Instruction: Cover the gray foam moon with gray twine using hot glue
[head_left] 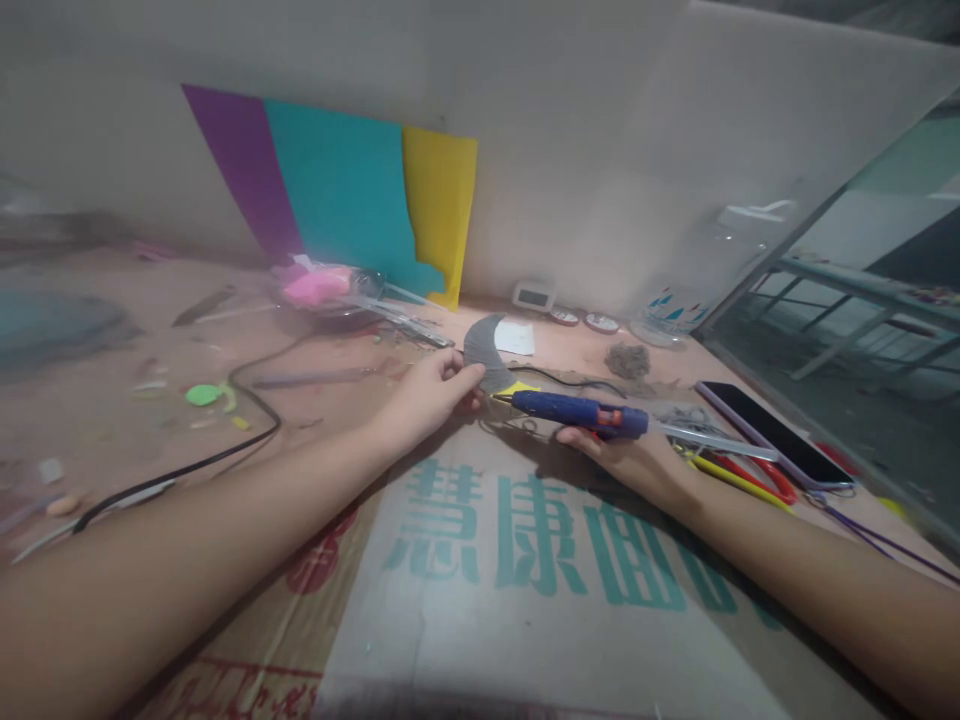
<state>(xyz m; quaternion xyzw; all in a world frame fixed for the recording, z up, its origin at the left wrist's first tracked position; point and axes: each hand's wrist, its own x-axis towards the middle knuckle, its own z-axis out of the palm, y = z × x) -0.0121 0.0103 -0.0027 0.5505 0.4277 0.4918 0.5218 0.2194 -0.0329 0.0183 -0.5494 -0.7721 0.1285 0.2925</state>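
Note:
Between thumb and fingers, my left hand pinches a grey crescent-shaped piece that looks wound with thread. A bit of yellow shows at the crescent's lower end. My right hand is wrapped round a dark blue glue gun, with a clear glue stick sticking out of its back. The gun's nozzle points left and is close to the crescent's lower edge; whether it touches cannot be made out. Under both hands lies a flattened cardboard sheet with green printed characters.
Purple, teal and yellow sheets lean on the back wall. A phone, red and yellow-handled pliers, grey thread tangle and clear bottle stand right. A black cable and pink bagged item lie left.

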